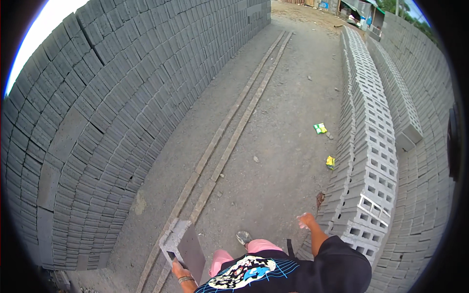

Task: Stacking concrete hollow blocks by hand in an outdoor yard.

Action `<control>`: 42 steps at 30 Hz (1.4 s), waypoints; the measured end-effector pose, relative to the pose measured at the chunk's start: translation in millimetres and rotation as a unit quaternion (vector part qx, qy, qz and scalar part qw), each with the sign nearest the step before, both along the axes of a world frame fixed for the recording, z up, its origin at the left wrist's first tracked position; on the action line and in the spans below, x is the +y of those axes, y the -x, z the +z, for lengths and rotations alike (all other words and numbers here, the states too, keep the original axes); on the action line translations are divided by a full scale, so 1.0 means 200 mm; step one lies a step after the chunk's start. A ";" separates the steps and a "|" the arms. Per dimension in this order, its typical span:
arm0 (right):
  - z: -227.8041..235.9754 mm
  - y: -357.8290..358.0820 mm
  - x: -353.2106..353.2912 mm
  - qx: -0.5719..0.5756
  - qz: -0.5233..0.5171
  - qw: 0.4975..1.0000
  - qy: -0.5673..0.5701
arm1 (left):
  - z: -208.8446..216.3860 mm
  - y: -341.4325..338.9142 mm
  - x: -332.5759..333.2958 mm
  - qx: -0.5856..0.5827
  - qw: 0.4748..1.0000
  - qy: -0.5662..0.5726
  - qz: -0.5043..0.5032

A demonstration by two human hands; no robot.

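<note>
Grey ground (281, 185), paired planks (204, 197), wrappers (320, 128), stones (256, 159), stacked blocks (360, 146)

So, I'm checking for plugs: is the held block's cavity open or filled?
Open at its mouth: the hollow concrete block in the left hand shows a dark recess.

A green-and-yellow packet (320, 128) and a yellow packet (330, 162) lie on grey ground (286, 141) dotted with small stones (256, 159).

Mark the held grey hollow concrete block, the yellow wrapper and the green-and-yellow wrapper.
Held grey hollow concrete block (191, 250), head view: broad side face.
Yellow wrapper (330, 162), head view: its middle.
Green-and-yellow wrapper (320, 129), head view: its middle.
</note>
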State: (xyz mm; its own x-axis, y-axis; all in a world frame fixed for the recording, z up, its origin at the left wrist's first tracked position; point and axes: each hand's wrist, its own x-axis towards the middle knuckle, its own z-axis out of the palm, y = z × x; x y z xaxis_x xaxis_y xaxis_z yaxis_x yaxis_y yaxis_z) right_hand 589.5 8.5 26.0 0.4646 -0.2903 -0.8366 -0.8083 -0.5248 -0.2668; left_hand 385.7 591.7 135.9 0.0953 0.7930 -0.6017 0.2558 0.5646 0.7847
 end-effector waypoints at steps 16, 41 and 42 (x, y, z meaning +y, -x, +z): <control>0.64 -2.28 0.27 -0.247 0.088 0.961 -0.089 | -0.04 -3.14 -0.42 0.120 0.886 -0.036 -0.445; 0.97 -5.94 0.67 -0.593 0.185 0.732 -0.278 | 1.26 -7.58 -1.19 -0.005 0.297 -0.546 -0.784; 1.03 -6.11 0.73 -0.607 0.198 0.716 -0.280 | 1.42 -7.72 -1.16 -0.014 0.271 -0.584 -0.765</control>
